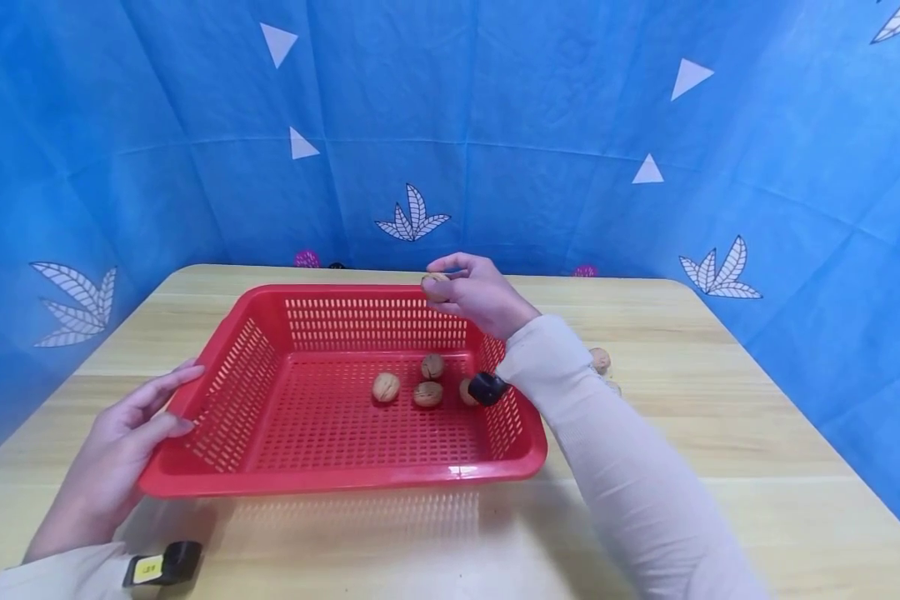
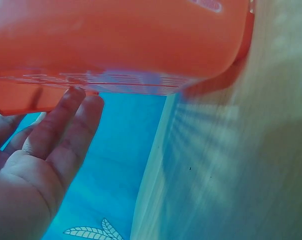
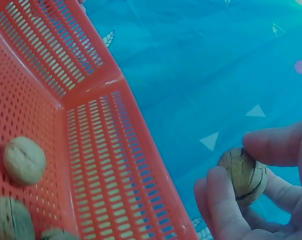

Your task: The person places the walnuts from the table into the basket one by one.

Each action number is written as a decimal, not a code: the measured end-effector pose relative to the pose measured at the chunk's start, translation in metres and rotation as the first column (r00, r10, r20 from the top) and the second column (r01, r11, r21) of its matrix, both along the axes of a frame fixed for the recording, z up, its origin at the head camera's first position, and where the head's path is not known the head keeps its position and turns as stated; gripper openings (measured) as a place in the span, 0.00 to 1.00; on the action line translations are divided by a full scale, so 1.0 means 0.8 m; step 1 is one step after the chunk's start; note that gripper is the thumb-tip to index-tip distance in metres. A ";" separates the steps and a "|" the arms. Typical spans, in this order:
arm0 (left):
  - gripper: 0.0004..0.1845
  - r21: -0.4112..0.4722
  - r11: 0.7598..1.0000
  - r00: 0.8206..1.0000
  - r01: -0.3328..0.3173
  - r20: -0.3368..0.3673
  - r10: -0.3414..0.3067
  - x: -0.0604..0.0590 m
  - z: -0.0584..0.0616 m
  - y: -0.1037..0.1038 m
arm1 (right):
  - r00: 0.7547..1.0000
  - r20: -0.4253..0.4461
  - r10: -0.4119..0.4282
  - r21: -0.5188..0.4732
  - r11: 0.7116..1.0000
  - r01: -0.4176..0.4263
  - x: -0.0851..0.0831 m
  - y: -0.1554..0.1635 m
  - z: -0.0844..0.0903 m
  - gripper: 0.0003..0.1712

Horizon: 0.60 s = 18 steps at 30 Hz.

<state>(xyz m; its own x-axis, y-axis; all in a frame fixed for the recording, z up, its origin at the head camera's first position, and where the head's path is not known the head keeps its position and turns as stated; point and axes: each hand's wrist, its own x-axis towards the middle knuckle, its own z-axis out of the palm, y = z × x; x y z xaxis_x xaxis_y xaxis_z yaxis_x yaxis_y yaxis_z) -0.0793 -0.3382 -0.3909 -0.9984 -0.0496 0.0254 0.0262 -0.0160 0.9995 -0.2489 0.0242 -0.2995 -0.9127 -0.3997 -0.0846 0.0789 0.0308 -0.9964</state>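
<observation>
My left hand [image 1: 123,437] grips the left rim of a red perforated plastic basket [image 1: 345,482], thumb and fingers at the rim. Two of its fingers [image 2: 73,125] stretch along the basket's outside in the left wrist view. My right hand [image 1: 480,296] pinches a cracked-looking walnut [image 3: 242,175] between thumb and fingertips, over the far right rim. Inside the basket, toward its right side, lie several walnuts: one walnut [image 1: 386,387] sits apart on the left, and another walnut [image 1: 465,392] is partly hidden by the black wrist camera [image 1: 487,388].
More walnuts [image 1: 600,360] lie on the wooden table [image 1: 690,400] right of the basket, partly covered by the right sleeve [image 1: 607,450]. A blue patterned curtain [image 1: 495,100] hangs behind and beside the table. Shadow falls on the tabletop under the basket's near edge.
</observation>
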 end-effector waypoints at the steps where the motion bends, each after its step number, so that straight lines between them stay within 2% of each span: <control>1: 0.31 0.000 1.000 1.000 0.000 0.000 0.000 0.000 0.000 0.000 | 1.000 0.006 -0.001 0.003 1.000 0.001 0.000 -0.004 -0.001 0.20; 9: 0.31 -0.018 1.000 1.000 -0.006 0.021 0.007 0.001 0.001 0.001 | 1.000 -0.002 0.021 0.113 0.993 -0.021 -0.003 -0.025 -0.009 0.21; 15: 0.31 -0.015 1.000 1.000 -0.003 0.009 0.003 0.002 0.003 0.001 | 0.994 -0.095 0.046 0.212 0.977 -0.025 -0.007 -0.034 -0.028 0.18; 18: 0.30 0.014 1.000 1.000 0.005 -0.002 -0.005 0.002 0.003 -0.001 | 0.988 -0.139 0.068 0.294 0.956 -0.025 -0.008 -0.039 -0.037 0.16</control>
